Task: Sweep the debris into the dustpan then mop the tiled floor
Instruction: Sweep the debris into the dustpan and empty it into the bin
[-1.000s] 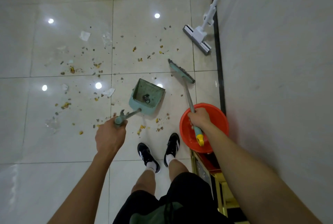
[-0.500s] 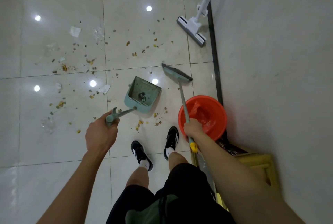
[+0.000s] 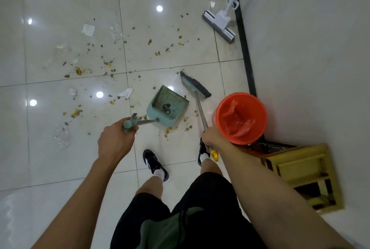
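Currently left hand (image 3: 115, 142) grips dustpan (image 3: 167, 106) handle, right hand (image 3: 213, 138) grips broom (image 3: 195, 84) shaft low. Debris (image 3: 108, 64) lies scattered across floor (image 3: 60, 158): light, loose crumbs, I judge; short strokes needed. Mop (image 3: 219, 22) leans by wall.

black shorts (image 3: 210, 208) | black-white shoes (image 3: 155, 165) | white socks (image 3: 160, 173) | bare arms

Dustpan (image 3: 169, 106) at centre — broom head (image 3: 195, 84) at one o'clock, bin (image 3: 241, 117) at three, mop (image 3: 219, 25) at one, farther off.
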Demonstrator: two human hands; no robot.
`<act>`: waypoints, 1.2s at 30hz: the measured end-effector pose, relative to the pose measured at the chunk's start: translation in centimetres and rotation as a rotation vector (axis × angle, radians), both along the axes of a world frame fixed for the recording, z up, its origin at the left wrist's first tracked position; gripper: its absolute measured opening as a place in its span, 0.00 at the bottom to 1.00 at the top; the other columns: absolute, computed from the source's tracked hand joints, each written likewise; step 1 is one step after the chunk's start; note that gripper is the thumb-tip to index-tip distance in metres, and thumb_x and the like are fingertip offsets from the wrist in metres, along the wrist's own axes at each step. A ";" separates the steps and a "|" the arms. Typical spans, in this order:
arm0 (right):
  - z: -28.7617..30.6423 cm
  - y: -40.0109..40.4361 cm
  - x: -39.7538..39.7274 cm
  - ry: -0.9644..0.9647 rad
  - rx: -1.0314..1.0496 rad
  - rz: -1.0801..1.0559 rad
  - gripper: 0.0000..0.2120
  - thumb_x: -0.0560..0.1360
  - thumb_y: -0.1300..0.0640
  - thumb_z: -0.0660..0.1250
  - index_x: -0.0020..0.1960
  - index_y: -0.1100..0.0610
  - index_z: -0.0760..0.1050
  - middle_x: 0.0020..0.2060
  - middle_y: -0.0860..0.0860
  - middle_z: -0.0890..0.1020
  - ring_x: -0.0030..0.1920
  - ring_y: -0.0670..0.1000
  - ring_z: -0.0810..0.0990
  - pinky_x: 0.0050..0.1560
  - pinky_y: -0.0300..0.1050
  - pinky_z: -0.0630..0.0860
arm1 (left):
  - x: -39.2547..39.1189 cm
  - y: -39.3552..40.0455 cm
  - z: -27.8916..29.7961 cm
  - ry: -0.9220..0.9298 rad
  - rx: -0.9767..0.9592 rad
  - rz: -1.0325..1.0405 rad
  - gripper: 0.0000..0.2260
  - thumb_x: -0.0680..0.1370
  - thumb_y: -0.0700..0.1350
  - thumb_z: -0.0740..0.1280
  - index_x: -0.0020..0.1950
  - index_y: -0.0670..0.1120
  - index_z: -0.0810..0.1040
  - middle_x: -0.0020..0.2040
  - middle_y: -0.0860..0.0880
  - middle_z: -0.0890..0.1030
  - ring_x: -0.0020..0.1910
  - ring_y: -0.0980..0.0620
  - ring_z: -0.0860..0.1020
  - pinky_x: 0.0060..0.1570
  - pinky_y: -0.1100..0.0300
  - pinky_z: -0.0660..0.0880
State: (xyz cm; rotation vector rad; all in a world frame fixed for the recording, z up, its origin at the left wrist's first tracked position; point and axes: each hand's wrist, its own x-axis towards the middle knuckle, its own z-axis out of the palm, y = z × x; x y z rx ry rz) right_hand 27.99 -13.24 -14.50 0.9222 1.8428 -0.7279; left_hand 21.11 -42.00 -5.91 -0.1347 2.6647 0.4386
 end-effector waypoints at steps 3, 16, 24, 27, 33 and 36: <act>0.5 -4.3 0.9 0.027 -0.043 -0.067 0.07 0.77 0.65 0.60 0.52 0.66 0.73 0.39 0.56 0.77 0.39 0.56 0.79 0.34 0.46 0.76 | 0.0 -4.4 0.2 -0.012 0.007 -0.050 0.08 0.81 0.55 0.65 0.54 0.53 0.81 0.33 0.53 0.78 0.32 0.52 0.75 0.34 0.58 0.73; 2.1 -13.8 6.1 0.076 -0.179 -0.334 0.09 0.78 0.65 0.58 0.40 0.58 0.70 0.32 0.57 0.74 0.27 0.54 0.73 0.27 0.44 0.72 | 3.7 -13.4 1.7 -0.029 -0.020 -0.181 0.12 0.82 0.56 0.64 0.61 0.55 0.80 0.39 0.49 0.81 0.37 0.46 0.79 0.37 0.55 0.77; 3.3 -12.9 14.5 0.238 -0.130 -0.572 0.12 0.76 0.65 0.51 0.48 0.61 0.73 0.33 0.59 0.75 0.25 0.54 0.71 0.26 0.43 0.70 | 8.2 -12.8 3.1 -0.012 -0.059 -0.236 0.10 0.82 0.54 0.62 0.59 0.54 0.79 0.39 0.48 0.80 0.38 0.44 0.78 0.39 0.53 0.76; 3.1 -11.3 16.8 0.261 -0.048 -0.502 0.14 0.73 0.65 0.52 0.53 0.63 0.73 0.35 0.61 0.77 0.25 0.56 0.75 0.28 0.46 0.74 | 10.0 -12.7 3.3 0.003 -0.072 -0.253 0.10 0.83 0.55 0.62 0.58 0.54 0.80 0.38 0.49 0.80 0.36 0.46 0.78 0.39 0.51 0.78; 1.6 -8.7 17.6 0.213 -0.045 -0.558 0.18 0.70 0.66 0.53 0.57 0.66 0.70 0.33 0.61 0.77 0.32 0.58 0.76 0.35 0.50 0.75 | 11.6 -13.0 3.7 0.012 -0.105 -0.288 0.09 0.82 0.55 0.63 0.58 0.55 0.79 0.35 0.51 0.78 0.33 0.49 0.77 0.36 0.54 0.77; 1.2 -10.0 17.1 0.184 -0.088 -0.614 0.18 0.73 0.69 0.49 0.59 0.66 0.70 0.32 0.59 0.74 0.28 0.55 0.73 0.31 0.46 0.72 | 11.4 -13.4 3.8 -0.004 -0.109 -0.300 0.09 0.82 0.54 0.64 0.60 0.55 0.79 0.37 0.49 0.79 0.34 0.48 0.77 0.36 0.55 0.73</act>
